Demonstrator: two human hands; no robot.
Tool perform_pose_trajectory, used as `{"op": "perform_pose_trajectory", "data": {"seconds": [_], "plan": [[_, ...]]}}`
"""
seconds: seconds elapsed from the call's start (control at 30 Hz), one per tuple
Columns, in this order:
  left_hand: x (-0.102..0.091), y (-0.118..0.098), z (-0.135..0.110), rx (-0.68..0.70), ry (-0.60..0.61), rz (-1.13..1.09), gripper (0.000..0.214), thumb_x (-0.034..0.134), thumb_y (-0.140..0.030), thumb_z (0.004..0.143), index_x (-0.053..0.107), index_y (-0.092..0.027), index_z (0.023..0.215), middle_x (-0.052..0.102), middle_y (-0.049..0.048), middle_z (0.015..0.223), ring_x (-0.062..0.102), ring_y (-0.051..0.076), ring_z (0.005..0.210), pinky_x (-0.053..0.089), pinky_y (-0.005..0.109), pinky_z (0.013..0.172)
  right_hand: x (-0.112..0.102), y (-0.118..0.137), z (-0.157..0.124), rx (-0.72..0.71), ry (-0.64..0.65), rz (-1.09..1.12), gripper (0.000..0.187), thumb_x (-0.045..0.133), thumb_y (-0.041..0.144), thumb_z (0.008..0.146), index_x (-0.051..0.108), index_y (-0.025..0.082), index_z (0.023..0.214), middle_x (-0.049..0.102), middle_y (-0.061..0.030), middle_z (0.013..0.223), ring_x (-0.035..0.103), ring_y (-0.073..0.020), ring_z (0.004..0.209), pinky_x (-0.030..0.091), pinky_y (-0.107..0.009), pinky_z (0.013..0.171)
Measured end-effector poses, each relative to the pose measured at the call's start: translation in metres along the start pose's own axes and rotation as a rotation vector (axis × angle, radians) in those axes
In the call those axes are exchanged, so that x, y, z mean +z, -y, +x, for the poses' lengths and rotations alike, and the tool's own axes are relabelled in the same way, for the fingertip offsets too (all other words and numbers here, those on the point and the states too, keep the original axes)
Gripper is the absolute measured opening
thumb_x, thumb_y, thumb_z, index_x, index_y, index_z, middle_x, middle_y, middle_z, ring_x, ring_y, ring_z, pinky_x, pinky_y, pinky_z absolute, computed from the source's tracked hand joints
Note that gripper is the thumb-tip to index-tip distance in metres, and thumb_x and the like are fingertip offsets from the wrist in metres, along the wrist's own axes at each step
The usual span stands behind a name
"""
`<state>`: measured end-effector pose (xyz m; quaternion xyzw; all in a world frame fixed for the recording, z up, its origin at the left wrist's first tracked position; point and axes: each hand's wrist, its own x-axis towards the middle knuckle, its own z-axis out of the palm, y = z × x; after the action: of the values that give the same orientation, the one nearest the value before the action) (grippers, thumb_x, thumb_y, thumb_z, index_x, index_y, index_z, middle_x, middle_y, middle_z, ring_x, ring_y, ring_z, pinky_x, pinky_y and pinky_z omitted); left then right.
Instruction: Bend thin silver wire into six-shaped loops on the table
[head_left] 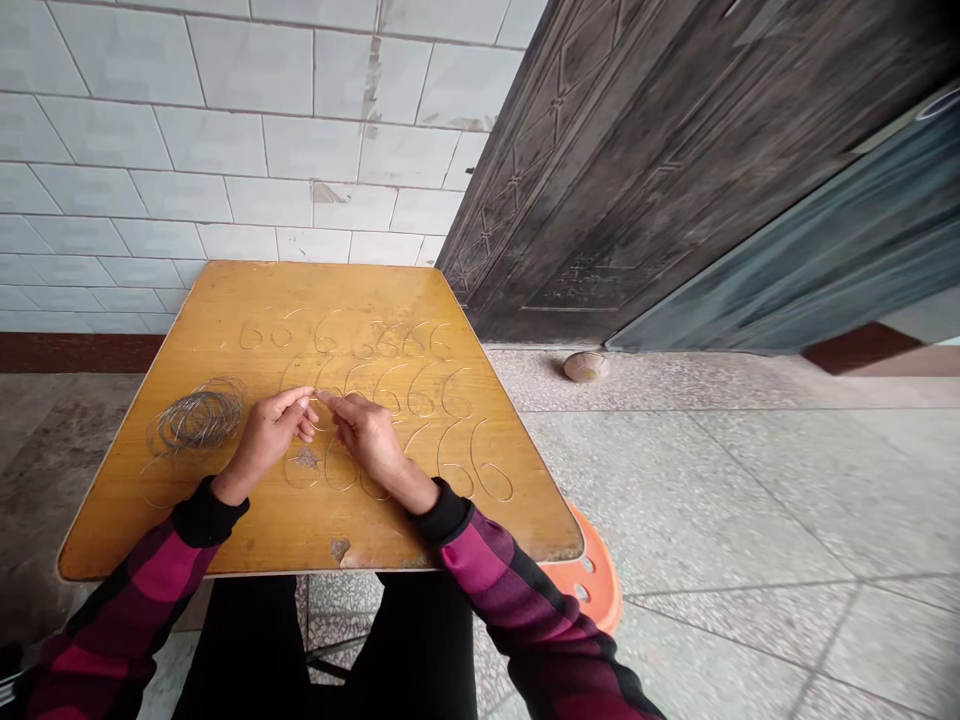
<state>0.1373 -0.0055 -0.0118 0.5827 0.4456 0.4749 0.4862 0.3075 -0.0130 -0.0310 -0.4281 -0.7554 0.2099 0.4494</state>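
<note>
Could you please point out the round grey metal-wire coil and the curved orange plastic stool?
Round grey metal-wire coil [201, 418]: head view, its dense middle.
Curved orange plastic stool [606, 582]: head view, its exposed seat.

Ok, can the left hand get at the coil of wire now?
Likely yes: the coil of wire lies on the table beside the left hand, nothing visible between, though the hand looks pinched shut.

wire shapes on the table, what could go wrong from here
The right hand reaches in over the bent wire shapes, so its black cuff might catch or shift some of them.
The wire coil is a loose heap of overlapping loops, so strands could tangle.
The fingertips of the right hand and left hand are close together, apparently at a thin wire, so a wire end might prick one.
</note>
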Motion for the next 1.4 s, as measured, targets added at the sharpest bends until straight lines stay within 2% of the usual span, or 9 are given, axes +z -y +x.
{"op": "perform_pose_trajectory", "data": {"seconds": [0.27,0.4,0.53,0.77,0.93,1.2,1.4], "plan": [[0.003,0.0,-0.001,-0.009,0.063,0.049,0.024,0.06,-0.032,0.082,0.069,-0.014,0.096,0.067,0.0027,0.068,0.061,0.012,0.05,0.052,0.024,0.051,0.001,-0.001,0.002,0.04,-0.025,0.025,0.036,0.044,0.013,0.088,0.071,0.027,0.108,0.053,-0.0019,0.068,0.044,-0.0102,0.053,0.038,-0.024,0.055],[0.004,-0.005,-0.002,-0.012,0.095,0.088,0.019,0.059,-0.033,0.082,0.067,-0.016,0.079,0.065,0.0022,0.064,0.061,0.013,0.049,0.052,0.024,0.049,0.001,-0.002,0.002,0.034,-0.008,-0.057,0.037,0.044,0.011,0.087,0.072,0.027,0.107,0.056,-0.003,0.069,0.046,-0.0112,0.055,0.037,-0.023,0.054],[0.005,-0.008,-0.002,-0.028,0.129,0.124,0.024,0.058,-0.035,0.083,0.063,-0.017,0.068,0.062,0.0018,0.06,0.06,0.012,0.048,0.051,0.022,0.047,0.001,0.0,0.001,0.055,0.015,-0.097,0.038,0.044,0.008,0.086,0.071,0.025,0.106,0.06,-0.0045,0.074,0.051,-0.0123,0.059,0.039,-0.024,0.057],[0.004,0.001,0.0,-0.064,0.164,0.187,0.025,0.051,-0.034,0.086,0.06,-0.016,0.071,0.063,0.0021,0.065,0.06,0.012,0.049,0.052,0.023,0.048,0.001,0.002,0.004,0.058,0.03,-0.263,0.029,0.046,0.01,0.089,0.069,0.016,0.107,0.067,-0.0085,0.081,0.061,-0.015,0.067,0.043,-0.024,0.062],[0.005,0.007,0.0,-0.067,0.193,0.219,0.025,0.048,-0.033,0.087,0.059,-0.016,0.071,0.063,0.0019,0.066,0.06,0.011,0.049,0.052,0.022,0.049,0.001,0.0,0.005,0.031,0.019,-0.311,0.026,0.047,0.013,0.091,0.069,0.016,0.104,0.069,-0.0088,0.082,0.064,-0.015,0.07,0.046,-0.023,0.064],[0.003,0.001,0.002,-0.094,0.151,0.101,0.023,0.054,-0.035,0.082,0.063,-0.014,0.079,0.065,0.0037,0.073,0.06,0.011,0.049,0.052,0.023,0.047,-0.002,0.001,0.005,0.008,-0.008,-0.17,0.024,0.049,0.012,0.089,0.069,0.016,0.102,0.071,-0.0078,0.083,0.066,-0.015,0.072,0.049,-0.024,0.069],[0.002,0.0,0.003,-0.09,0.073,0.073,0.023,0.058,-0.033,0.079,0.064,-0.014,0.089,0.068,0.0047,0.079,0.06,0.011,0.051,0.053,0.024,0.049,-0.002,0.003,0.005,0.119,-0.046,-0.037,0.024,0.049,0.017,0.089,0.07,0.017,0.101,0.07,-0.0041,0.073,0.065,-0.0138,0.064,0.05,-0.025,0.064]]}}
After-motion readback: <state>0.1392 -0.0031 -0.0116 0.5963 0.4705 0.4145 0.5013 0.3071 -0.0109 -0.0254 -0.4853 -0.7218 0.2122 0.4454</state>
